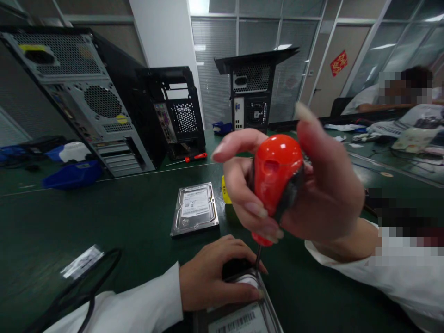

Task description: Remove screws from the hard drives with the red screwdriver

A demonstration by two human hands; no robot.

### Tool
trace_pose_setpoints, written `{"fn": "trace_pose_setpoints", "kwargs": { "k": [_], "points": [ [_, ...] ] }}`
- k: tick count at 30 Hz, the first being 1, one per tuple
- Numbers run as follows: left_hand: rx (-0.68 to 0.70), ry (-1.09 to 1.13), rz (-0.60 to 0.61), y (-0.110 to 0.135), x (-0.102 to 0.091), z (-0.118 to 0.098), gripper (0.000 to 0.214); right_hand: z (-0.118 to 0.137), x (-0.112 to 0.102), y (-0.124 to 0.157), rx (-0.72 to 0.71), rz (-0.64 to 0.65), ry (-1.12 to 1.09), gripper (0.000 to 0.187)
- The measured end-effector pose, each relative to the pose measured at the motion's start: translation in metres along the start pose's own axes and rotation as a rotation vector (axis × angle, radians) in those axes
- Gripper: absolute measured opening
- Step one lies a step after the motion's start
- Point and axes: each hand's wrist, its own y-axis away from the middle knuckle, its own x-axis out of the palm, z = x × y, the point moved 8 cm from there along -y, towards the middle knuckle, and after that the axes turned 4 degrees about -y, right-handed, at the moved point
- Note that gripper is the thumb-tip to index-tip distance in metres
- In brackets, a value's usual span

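My right hand (312, 185) is closed round the red and black handle of a screwdriver (275, 171), its thumb and index finger lifted off the handle. The shaft points down to the far edge of a hard drive (239, 321) at the bottom of the head view. Gripping that drive's far end is my left hand (218, 273), with the thumb across the top and the fingers over the far side. Exactly where the tip sits on the drive is too small to make out. A second hard drive (195, 208) lies label up just beyond my left hand.
Computer cases (104, 101) stand along the back left, another case (251, 92) at the back centre. Another red screwdriver (194, 157) lies before them. A black cable (92, 296) and a silvery packet (82, 262) are at left, a yellow object (226, 189) behind my right hand. A person (378, 97) sits far right.
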Motion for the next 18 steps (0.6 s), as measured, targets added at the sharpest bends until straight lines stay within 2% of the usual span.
{"fn": "trace_pose_setpoints", "kwargs": {
  "k": [2, 8, 12, 14, 16, 18],
  "points": [
    [0.002, -0.002, -0.003, 0.0001, -0.0003, -0.0001, 0.030, 0.0010, 0.0003, -0.0008, 0.002, 0.004, 0.011, 0.047],
    [0.013, 0.021, -0.021, 0.0001, -0.0004, -0.0013, 0.029, -0.0018, -0.0041, 0.0024, 0.029, -0.091, -0.060, 0.008],
    [-0.028, 0.023, -0.009, 0.0002, 0.0004, 0.0010, 0.029, -0.0019, -0.0047, 0.0038, 0.022, -0.116, -0.073, 0.015],
    [-0.023, 0.017, -0.011, 0.0004, -0.0002, 0.0004, 0.029, -0.0003, -0.0027, 0.0023, 0.020, -0.087, -0.038, 0.017],
    [-0.006, 0.017, -0.022, 0.0006, -0.0013, -0.0006, 0.029, 0.0012, 0.0006, 0.0005, 0.018, -0.037, 0.014, 0.037],
    [0.006, 0.021, -0.024, 0.0007, -0.0014, -0.0011, 0.029, 0.0017, 0.0015, -0.0006, 0.011, -0.017, 0.043, 0.046]
  ]
}}
